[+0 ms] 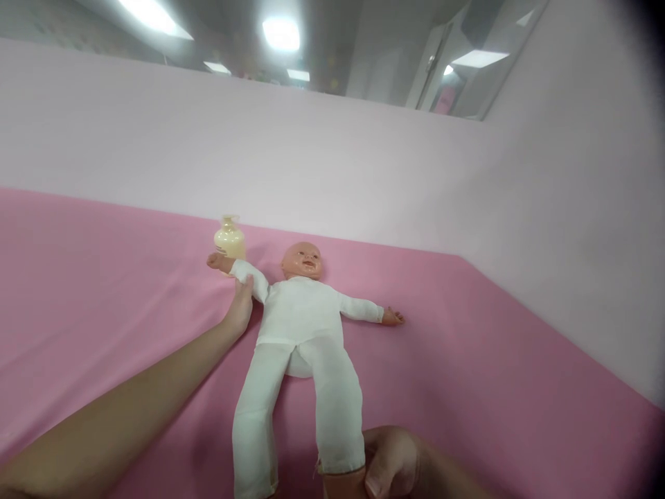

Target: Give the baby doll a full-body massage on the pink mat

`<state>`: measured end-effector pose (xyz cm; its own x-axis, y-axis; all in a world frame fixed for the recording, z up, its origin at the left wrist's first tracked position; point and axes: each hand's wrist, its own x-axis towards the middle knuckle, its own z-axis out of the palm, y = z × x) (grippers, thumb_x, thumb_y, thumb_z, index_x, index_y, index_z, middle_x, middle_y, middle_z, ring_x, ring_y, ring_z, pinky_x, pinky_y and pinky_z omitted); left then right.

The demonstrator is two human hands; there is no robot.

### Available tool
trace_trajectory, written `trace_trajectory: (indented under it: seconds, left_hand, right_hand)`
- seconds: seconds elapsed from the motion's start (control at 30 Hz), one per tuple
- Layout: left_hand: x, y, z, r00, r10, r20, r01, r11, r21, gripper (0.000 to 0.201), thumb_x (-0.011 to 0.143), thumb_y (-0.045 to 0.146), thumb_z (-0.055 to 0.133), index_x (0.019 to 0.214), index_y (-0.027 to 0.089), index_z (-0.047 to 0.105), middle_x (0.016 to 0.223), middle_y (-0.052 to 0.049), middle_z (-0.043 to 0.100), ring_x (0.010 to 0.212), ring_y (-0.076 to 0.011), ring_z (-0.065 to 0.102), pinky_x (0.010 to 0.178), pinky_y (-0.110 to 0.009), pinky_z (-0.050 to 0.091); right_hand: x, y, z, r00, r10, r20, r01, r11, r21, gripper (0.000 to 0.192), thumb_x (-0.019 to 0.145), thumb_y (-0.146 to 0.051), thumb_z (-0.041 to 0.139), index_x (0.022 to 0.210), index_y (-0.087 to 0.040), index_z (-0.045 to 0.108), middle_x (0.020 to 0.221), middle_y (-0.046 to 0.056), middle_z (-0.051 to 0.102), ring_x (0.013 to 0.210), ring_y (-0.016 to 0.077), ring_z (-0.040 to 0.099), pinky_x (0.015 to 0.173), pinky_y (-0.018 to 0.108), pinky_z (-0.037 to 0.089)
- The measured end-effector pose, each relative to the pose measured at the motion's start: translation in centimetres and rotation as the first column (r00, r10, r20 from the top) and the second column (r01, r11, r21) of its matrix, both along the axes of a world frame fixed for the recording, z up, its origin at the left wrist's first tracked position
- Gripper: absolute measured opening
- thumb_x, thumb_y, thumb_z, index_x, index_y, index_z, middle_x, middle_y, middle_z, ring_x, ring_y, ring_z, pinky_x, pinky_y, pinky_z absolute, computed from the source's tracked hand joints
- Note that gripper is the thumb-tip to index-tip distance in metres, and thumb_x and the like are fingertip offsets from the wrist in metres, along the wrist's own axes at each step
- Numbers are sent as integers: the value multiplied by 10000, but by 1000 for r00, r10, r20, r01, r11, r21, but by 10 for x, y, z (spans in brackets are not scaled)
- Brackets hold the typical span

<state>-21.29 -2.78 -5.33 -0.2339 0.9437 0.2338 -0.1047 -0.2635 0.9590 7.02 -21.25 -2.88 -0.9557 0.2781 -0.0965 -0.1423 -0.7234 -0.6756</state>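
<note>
Head view, from the left: our left forearm (140, 398) slants up to our left hand (240, 310), whose fingertips meet the underside of a white sleeve (254, 281) on the doll (301, 312). We cannot tell whether those fingers pinch the cloth or only rest against it. Just behind the doll's hand on that side stands a pale yellow pump bottle (229, 239), upright near the wall (332, 159); whether the two touch, we cannot tell.

In the middle, the doll lies on its back on the pink surface (467, 388), head toward the wall, arms spread, legs toward us. It wears a white top and white trousers, and the leg on the left runs out of view at the bottom.

Farther right, our right hand (392, 457) curls around the other lower leg by the trouser cuff (341, 463), thumb along the bare part, apparently gripping it.

We judge the step in hand to be handling the limbs, one hand at an arm and one at a leg. Any next move seems to us to call for light fingers at the sleeve and a steady hold on the leg, with care not to knock the bottle.
</note>
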Motion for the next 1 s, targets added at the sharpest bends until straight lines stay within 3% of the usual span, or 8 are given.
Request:
trace_trajectory:
  seconds: [0.17,0.3,0.43,0.53,0.73,1.0]
  left_hand:
    - [5,-12,11,982,-20,-188,33,997,65,506,926,502,467,1352,249,363,1341,-79,541,1302,-218,465,1103,-380,361]
    - [8,-16,12,930,-24,-368,67,992,105,405,912,448,481,1227,193,480,1222,-99,585,1190,-242,525,1051,-414,396]
    - [8,-20,14,821,-23,-570,198,949,247,361,913,374,468,1219,197,542,1238,-102,585,1208,-257,494,1088,-459,348]
    - [7,-24,19,725,-38,-688,297,918,263,380,918,285,442,1281,247,549,1345,-79,539,1290,-254,424,1133,-464,285]
    - [6,-29,25,638,-63,-767,361,904,227,427,912,226,408,1311,256,557,1396,-66,504,1332,-250,379,1149,-462,263]
    - [5,-25,21,649,-78,-757,368,903,221,443,901,223,409,1303,302,578,1408,-46,496,1342,-259,368,1153,-469,238]
  right_hand:
    - [-4,4,5,999,47,-25,-44,992,115,459,624,-408,803,885,-52,678,746,100,696,764,227,664,832,345,443]
    - [-12,5,-1,992,-42,-122,51,996,75,515,619,-549,743,811,-78,663,602,39,622,609,180,596,777,352,451]
    - [-20,5,7,944,-229,-237,236,972,2,565,795,-651,494,766,-106,639,515,15,549,473,125,462,708,341,437]
    - [-23,8,19,907,-409,-98,403,912,-78,554,897,-616,372,786,-131,617,515,-11,485,494,112,412,673,305,407]
    - [-23,11,27,873,-473,123,483,873,-73,485,869,-612,477,810,-148,601,540,-35,427,520,101,350,609,267,346]
    - [-25,10,28,856,-496,144,507,861,-46,481,866,-621,486,804,-156,594,532,-42,418,509,99,352,597,263,321]
